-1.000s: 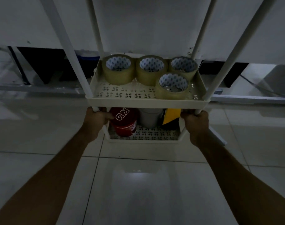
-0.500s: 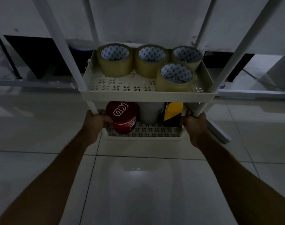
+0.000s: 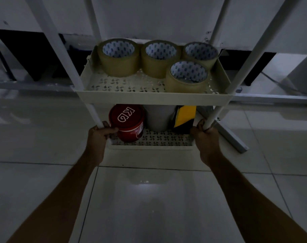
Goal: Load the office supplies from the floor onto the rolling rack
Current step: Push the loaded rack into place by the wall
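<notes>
Rack (image 3: 154, 99) posts in both grips

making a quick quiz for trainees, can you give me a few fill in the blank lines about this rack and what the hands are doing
1. The upper shelf holds ____ tape rolls.
2. The lid of the tub on the lower shelf is coloured ____.
3. The left hand and the right hand each grip a white ____ of the rack.

Missing words: four; red; post
</notes>
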Action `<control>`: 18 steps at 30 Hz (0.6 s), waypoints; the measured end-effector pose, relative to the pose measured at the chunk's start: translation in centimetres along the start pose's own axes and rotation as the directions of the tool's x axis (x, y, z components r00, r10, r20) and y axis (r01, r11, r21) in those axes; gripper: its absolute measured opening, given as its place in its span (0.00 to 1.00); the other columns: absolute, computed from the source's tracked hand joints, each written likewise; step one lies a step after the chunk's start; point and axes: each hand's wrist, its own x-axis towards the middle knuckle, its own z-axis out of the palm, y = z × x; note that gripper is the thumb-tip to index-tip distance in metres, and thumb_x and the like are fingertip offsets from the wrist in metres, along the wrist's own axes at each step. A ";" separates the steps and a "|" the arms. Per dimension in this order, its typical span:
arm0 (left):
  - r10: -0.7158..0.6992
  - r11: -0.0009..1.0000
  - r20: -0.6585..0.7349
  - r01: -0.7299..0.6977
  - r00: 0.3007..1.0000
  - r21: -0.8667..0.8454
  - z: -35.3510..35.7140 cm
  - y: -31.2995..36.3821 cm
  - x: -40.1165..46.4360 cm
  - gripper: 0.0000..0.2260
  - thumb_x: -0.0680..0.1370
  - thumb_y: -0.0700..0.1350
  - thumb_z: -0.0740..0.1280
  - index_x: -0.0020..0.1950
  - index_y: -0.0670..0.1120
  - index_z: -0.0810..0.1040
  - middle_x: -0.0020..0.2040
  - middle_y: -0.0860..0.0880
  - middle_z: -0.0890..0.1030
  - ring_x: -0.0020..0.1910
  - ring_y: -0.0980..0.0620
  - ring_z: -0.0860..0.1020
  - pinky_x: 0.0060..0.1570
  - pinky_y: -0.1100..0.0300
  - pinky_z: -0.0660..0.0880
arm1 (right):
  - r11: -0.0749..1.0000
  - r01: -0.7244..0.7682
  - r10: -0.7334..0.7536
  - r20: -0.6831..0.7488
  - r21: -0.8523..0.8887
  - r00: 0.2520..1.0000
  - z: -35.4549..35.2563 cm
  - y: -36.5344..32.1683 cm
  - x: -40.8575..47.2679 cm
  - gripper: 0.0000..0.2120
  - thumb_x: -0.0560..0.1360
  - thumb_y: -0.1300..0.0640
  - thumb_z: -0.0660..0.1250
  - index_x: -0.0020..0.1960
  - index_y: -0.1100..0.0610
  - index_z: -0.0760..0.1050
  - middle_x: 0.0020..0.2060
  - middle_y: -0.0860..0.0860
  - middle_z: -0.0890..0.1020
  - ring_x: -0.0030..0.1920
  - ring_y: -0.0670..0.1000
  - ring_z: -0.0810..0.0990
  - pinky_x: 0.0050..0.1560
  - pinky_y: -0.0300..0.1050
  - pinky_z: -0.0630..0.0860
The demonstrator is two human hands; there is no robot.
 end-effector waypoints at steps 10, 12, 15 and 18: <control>-0.001 0.984 -0.020 0.005 1.000 0.175 0.8 1.7 -0.2 0.26 0.67 0.24 0.53 0.15 0.48 0.65 0.18 0.52 0.65 0.20 0.58 0.63 0.23 0.67 0.61 | 0.994 -0.098 0.103 0.109 -0.055 0.989 -0.5 -1.2 0.9 0.24 0.67 0.72 0.63 0.22 0.49 0.62 0.21 0.42 0.64 0.22 0.40 0.63 0.29 0.41 0.62; -0.007 0.984 -0.017 0.009 1.000 0.176 0.8 1.7 -0.6 0.25 0.67 0.23 0.55 0.17 0.48 0.65 0.19 0.52 0.66 0.21 0.58 0.65 0.25 0.67 0.63 | 0.994 -0.091 0.097 0.099 -0.066 0.990 -0.6 -1.0 0.7 0.24 0.69 0.71 0.64 0.24 0.48 0.63 0.21 0.42 0.64 0.23 0.41 0.64 0.26 0.38 0.64; 0.000 0.974 -0.030 0.007 1.000 0.226 0.6 1.7 -1.4 0.17 0.72 0.25 0.61 0.28 0.43 0.70 0.25 0.50 0.72 0.28 0.56 0.72 0.34 0.65 0.68 | 0.987 -0.013 0.025 0.072 -0.158 0.997 -0.9 -0.7 -0.2 0.18 0.73 0.62 0.70 0.32 0.49 0.65 0.25 0.43 0.70 0.29 0.46 0.70 0.29 0.40 0.69; 0.003 0.947 0.038 -0.015 0.999 0.321 0.6 1.8 -3.2 0.07 0.74 0.30 0.66 0.45 0.41 0.72 0.38 0.46 0.78 0.39 0.52 0.77 0.36 0.66 0.74 | 0.960 0.092 -0.059 0.129 -0.266 0.990 -1.2 -1.1 -1.6 0.12 0.72 0.57 0.73 0.42 0.42 0.73 0.38 0.41 0.80 0.40 0.42 0.79 0.37 0.37 0.76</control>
